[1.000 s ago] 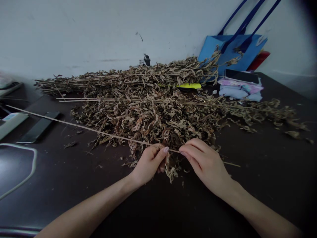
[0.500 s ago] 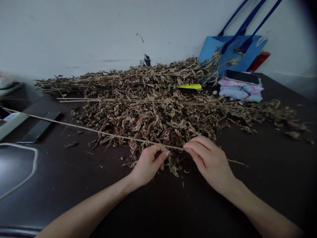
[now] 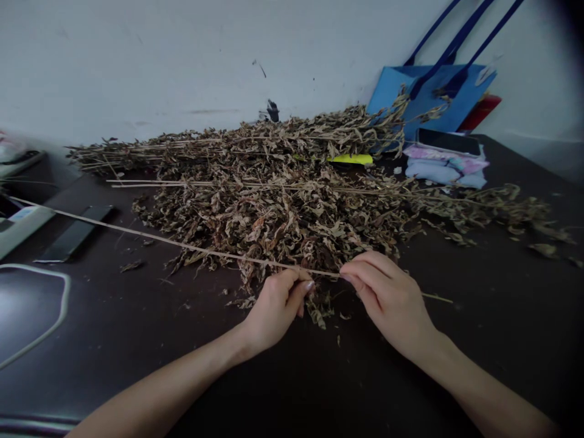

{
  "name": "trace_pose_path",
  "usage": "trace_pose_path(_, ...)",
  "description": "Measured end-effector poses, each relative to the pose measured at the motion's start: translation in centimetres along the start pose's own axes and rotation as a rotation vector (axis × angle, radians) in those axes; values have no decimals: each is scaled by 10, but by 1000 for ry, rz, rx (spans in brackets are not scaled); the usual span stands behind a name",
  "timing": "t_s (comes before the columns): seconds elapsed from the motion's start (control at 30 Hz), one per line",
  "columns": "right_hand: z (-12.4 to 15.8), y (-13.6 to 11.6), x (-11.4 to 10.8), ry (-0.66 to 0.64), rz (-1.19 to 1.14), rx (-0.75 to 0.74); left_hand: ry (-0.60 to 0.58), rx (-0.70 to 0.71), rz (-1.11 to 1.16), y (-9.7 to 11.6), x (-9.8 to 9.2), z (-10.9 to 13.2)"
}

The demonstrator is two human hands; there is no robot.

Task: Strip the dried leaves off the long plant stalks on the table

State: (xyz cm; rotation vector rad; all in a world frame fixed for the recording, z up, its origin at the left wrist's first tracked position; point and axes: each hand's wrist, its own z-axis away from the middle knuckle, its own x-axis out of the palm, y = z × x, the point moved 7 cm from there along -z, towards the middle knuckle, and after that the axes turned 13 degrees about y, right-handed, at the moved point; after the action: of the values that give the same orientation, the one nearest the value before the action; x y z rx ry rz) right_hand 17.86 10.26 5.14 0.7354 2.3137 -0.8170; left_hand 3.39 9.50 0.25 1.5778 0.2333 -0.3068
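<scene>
A long, thin, mostly bare dried plant stem (image 3: 182,244) slants from the far left down to my hands. My right hand (image 3: 387,298) is closed, pinching it between thumb and fingers, and a thin end comes out beyond the hand. Beside the stem, my left hand (image 3: 278,304) is closed in a pinch, with a small clump of dried leaves (image 3: 320,309) at its fingertips. I cannot tell whether these fingers also grip the stem. Just beyond both hands lies a heap of crumpled brown dried leaves (image 3: 292,213).
More dried stalks (image 3: 191,146) lie along the wall. At the back right are a blue bag (image 3: 424,97) and a phone (image 3: 449,141) on folded cloth (image 3: 447,170). A dark flat object (image 3: 75,234) and a white cable (image 3: 66,292) lie left on the dark table (image 3: 150,340).
Almost nothing differs. The whole view has shifted very slightly, and both hands keep nearly the same pose by the stem.
</scene>
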Motion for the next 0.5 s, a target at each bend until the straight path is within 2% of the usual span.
trace_pose_path(0.37,1,0,1,-13,6,10,-38,-259,419,-11,14,3)
trace_pose_path(0.5,1,0,2,-7,-6,-1,-11,-314,484,-17,13,2)
